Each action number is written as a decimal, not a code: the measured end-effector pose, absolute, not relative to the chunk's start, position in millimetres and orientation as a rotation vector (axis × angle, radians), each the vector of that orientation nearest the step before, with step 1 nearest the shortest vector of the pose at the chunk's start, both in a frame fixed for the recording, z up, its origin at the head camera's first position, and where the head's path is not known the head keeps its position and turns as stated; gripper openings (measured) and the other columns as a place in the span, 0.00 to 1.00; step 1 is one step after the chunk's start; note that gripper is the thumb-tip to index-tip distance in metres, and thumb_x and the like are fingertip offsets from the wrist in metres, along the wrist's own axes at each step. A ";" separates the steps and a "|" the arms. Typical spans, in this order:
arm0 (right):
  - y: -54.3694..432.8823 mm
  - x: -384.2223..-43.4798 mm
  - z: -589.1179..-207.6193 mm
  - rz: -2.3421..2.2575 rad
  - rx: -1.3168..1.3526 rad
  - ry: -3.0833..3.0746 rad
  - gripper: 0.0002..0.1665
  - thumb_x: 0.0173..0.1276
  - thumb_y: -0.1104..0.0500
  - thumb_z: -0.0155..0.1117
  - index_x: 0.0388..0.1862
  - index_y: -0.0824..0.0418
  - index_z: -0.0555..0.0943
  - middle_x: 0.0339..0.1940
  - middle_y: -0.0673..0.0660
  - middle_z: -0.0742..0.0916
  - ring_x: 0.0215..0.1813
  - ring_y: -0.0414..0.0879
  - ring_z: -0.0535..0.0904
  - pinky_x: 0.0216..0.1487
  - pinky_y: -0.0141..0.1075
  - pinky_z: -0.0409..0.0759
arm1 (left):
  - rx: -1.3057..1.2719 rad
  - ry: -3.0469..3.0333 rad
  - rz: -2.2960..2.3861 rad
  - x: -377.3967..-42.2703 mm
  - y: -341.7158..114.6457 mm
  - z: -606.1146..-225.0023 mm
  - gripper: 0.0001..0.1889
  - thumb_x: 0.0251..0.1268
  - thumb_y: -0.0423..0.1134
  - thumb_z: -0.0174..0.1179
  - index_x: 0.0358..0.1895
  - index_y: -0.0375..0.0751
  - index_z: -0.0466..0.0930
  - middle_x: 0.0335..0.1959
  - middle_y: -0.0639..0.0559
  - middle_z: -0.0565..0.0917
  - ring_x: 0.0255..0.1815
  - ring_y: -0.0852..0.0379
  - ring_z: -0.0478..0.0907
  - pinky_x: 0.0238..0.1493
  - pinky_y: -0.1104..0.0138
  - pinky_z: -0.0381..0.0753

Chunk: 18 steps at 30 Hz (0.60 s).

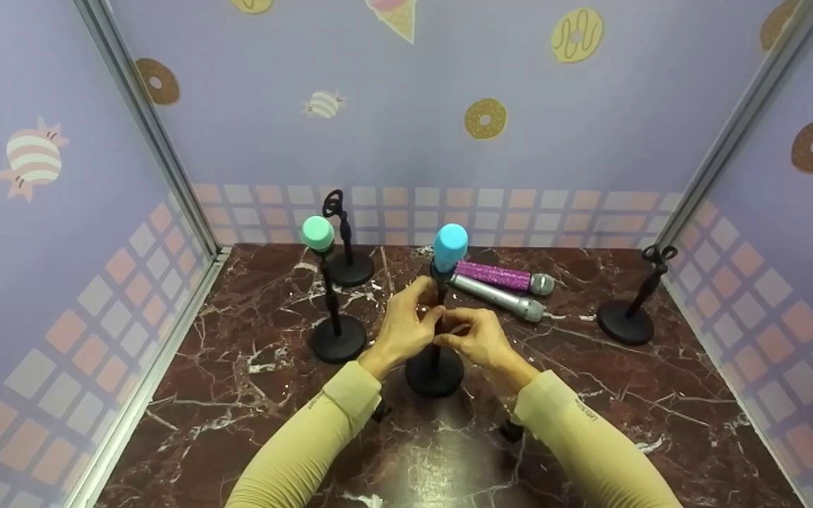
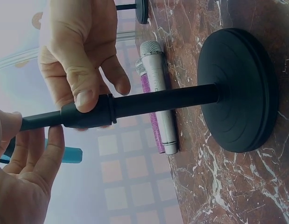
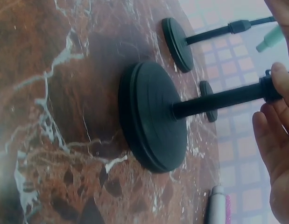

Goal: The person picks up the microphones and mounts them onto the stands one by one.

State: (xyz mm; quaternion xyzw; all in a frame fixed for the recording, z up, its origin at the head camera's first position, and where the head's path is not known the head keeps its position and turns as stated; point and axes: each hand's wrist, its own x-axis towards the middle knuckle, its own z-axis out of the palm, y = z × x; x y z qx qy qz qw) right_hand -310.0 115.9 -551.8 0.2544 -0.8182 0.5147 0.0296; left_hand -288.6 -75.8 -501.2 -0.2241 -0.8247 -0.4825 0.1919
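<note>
A black desktop microphone stand (image 1: 435, 381) stands upright before me, with a light-blue microphone (image 1: 452, 243) in its top clip. My left hand (image 1: 403, 328) grips the thin upper pole. Lower down, my right hand (image 1: 480, 339) pinches the thicker collar (image 2: 90, 112) of the stand between thumb and fingers. The round base (image 3: 153, 116) rests on the marble table. Left of it, a second stand (image 1: 338, 339) carries a mint-green microphone (image 1: 318, 234).
A purple glittery microphone (image 1: 495, 276) and a silver microphone (image 1: 498, 298) lie behind my right hand. Bare stands are at the back left (image 1: 350, 269) and right (image 1: 625, 322). Patterned walls (image 1: 406, 141) enclose the marble table (image 1: 237, 423) on three sides.
</note>
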 end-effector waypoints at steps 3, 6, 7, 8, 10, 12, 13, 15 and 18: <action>116.7 -310.0 -552.1 1.596 0.755 -2.523 0.20 0.65 0.64 0.85 0.55 0.67 0.92 0.45 0.66 0.96 0.44 0.55 0.95 0.52 0.50 0.96 | -0.627 -2.316 -1.375 -289.1 -76.0 -501.8 0.13 0.66 0.27 0.68 0.51 0.38 0.84 0.43 0.44 0.93 0.46 0.49 0.91 0.55 0.54 0.91; 116.0 -308.9 -551.3 1.586 0.772 -2.517 0.19 0.65 0.63 0.84 0.54 0.66 0.91 0.45 0.65 0.96 0.45 0.53 0.94 0.51 0.50 0.96 | -0.623 -2.314 -1.378 -288.7 -76.7 -501.6 0.12 0.67 0.26 0.68 0.51 0.38 0.84 0.43 0.44 0.93 0.46 0.49 0.91 0.54 0.55 0.91; 115.9 -308.6 -551.1 1.577 0.787 -2.515 0.19 0.66 0.63 0.84 0.54 0.66 0.91 0.45 0.65 0.96 0.45 0.53 0.94 0.51 0.50 0.96 | -0.621 -2.317 -1.374 -288.6 -76.9 -501.5 0.12 0.67 0.27 0.68 0.52 0.38 0.84 0.43 0.43 0.93 0.46 0.48 0.91 0.54 0.55 0.91; 115.8 -308.4 -550.8 1.571 0.803 -2.509 0.18 0.66 0.63 0.84 0.54 0.65 0.91 0.45 0.64 0.96 0.45 0.53 0.94 0.51 0.51 0.96 | -0.620 -2.321 -1.364 -288.3 -77.0 -501.3 0.12 0.67 0.27 0.69 0.52 0.38 0.84 0.43 0.43 0.93 0.46 0.48 0.91 0.54 0.55 0.91; 115.4 -308.4 -550.7 1.559 0.835 -2.500 0.19 0.66 0.64 0.82 0.55 0.65 0.91 0.45 0.64 0.96 0.45 0.54 0.94 0.52 0.55 0.95 | -0.617 -2.325 -1.346 -288.3 -76.9 -501.5 0.13 0.67 0.27 0.69 0.52 0.38 0.84 0.43 0.43 0.93 0.47 0.48 0.91 0.55 0.54 0.91; 115.0 -308.3 -550.6 1.543 0.858 -2.500 0.19 0.66 0.65 0.81 0.56 0.64 0.90 0.45 0.64 0.96 0.45 0.54 0.94 0.52 0.58 0.95 | -0.613 -2.329 -1.334 -288.3 -76.6 -501.6 0.13 0.67 0.27 0.69 0.53 0.38 0.84 0.44 0.43 0.93 0.47 0.47 0.92 0.55 0.53 0.91; 114.8 -308.2 -550.5 1.533 0.861 -2.502 0.19 0.65 0.65 0.81 0.55 0.64 0.90 0.45 0.64 0.96 0.45 0.54 0.94 0.51 0.59 0.95 | -0.612 -2.329 -1.336 -288.4 -76.3 -501.8 0.13 0.68 0.27 0.69 0.53 0.38 0.84 0.44 0.43 0.93 0.47 0.47 0.92 0.56 0.53 0.91; 114.4 -307.7 -550.2 1.521 0.850 -2.512 0.16 0.65 0.66 0.80 0.52 0.64 0.91 0.43 0.63 0.95 0.45 0.53 0.93 0.51 0.56 0.95 | -0.613 -2.326 -1.339 -288.5 -75.8 -502.1 0.13 0.67 0.27 0.69 0.54 0.38 0.85 0.45 0.43 0.93 0.47 0.47 0.92 0.56 0.52 0.91; 113.3 -306.8 -549.4 1.493 0.829 -2.530 0.12 0.65 0.67 0.80 0.47 0.63 0.90 0.42 0.62 0.95 0.45 0.53 0.93 0.49 0.51 0.95 | -0.614 -2.326 -1.348 -288.2 -75.3 -502.4 0.14 0.67 0.27 0.69 0.54 0.38 0.85 0.45 0.42 0.93 0.48 0.46 0.91 0.56 0.52 0.91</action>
